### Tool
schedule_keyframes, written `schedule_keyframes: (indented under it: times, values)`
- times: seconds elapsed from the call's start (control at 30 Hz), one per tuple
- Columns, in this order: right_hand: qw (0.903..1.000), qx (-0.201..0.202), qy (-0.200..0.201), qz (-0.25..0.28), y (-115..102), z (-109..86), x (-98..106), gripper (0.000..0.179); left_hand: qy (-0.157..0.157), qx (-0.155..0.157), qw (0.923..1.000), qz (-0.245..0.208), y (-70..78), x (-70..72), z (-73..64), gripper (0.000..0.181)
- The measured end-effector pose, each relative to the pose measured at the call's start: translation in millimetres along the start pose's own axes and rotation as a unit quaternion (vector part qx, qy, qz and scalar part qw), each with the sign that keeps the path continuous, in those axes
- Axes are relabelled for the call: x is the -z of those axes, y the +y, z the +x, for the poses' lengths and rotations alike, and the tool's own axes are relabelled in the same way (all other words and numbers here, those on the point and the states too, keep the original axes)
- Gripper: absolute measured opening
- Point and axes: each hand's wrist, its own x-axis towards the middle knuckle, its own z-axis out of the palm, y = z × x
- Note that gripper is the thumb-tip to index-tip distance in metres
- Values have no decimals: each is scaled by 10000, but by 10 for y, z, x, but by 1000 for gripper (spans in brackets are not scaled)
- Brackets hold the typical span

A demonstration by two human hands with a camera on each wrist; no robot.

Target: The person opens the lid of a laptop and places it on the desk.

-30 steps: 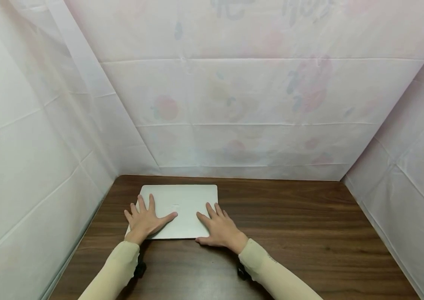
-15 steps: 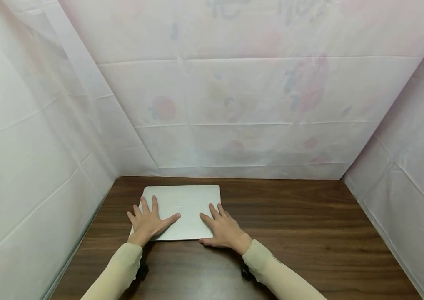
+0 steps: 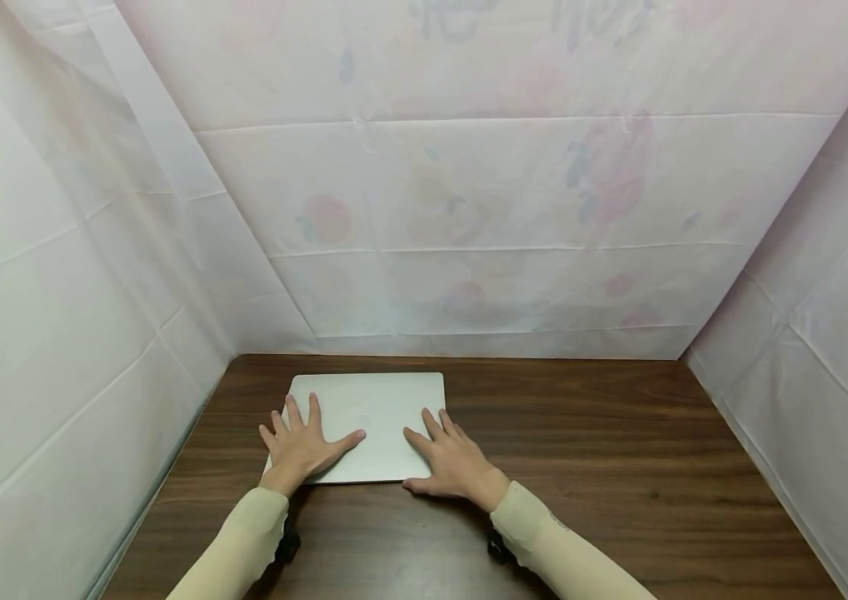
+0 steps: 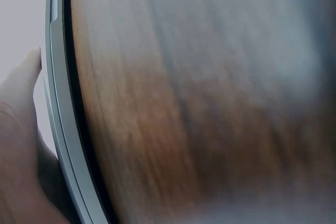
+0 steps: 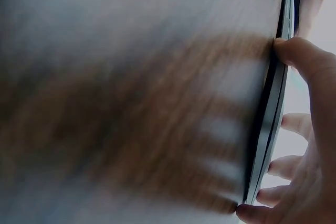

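A closed silver laptop lies flat on the wooden table, toward its far left side. My left hand rests spread over the left part of the lid, its thumb reaching toward the middle. At the laptop's front right corner is my right hand, fingers fanned over the lid and right edge. In the right wrist view, the right thumb touches the front edge. The left wrist view shows the laptop's front edge close up, with the left thumb on the lid.
The brown wood-grain table extends to the right and in front of the laptop. White printed cloth hangs behind it, with more sheets along the left and right sides.
The laptop has slid slightly to the right across the table, both hands moving along with it. The fingers keep the same spread.
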Motion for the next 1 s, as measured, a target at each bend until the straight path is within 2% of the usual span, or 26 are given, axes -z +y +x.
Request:
schedule_keyframes:
  times: [0.2,0.73,1.0]
  values:
    - [9999,-64,-105,98,20,-27,6,82,14,6,10000,57,5,-47,17,141]
    - [9998,-81,-79,178,88,-101,4,82,-17,89,10000,33,175,-1,-68,136]
    - [9998,-71,-45,205,116,-148,5,82,-31,64,10000,-1,222,-21,-77,137]
